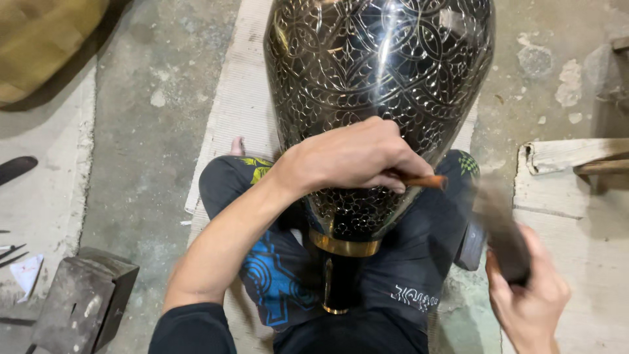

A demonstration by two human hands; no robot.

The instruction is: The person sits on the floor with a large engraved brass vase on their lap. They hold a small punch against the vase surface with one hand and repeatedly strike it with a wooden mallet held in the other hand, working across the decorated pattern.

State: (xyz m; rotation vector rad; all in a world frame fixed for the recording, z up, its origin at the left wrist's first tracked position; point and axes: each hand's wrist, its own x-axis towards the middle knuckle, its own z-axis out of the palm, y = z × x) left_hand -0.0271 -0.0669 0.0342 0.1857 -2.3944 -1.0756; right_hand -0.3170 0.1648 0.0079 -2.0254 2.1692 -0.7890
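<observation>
A metal block (82, 305) is sitting on the floor at the far left. The left hand (350, 157) is clenching a wooden-handled chisel (422, 180) against the black engraved vase (380, 85) lying across the lap. The right hand (531, 301) is gripping a blurred hammer (501, 226), seemingly mid-swing. The engraving step looks under way; the next blow needs a steady chisel tip.

Person wears a black long-sleeved top, the sleeve (193, 328) pushed above the forearm, and black trousers (393, 269) printed with blue concentric motifs at seven o'clock, yellow-green patches near the knees, and white lettering.
</observation>
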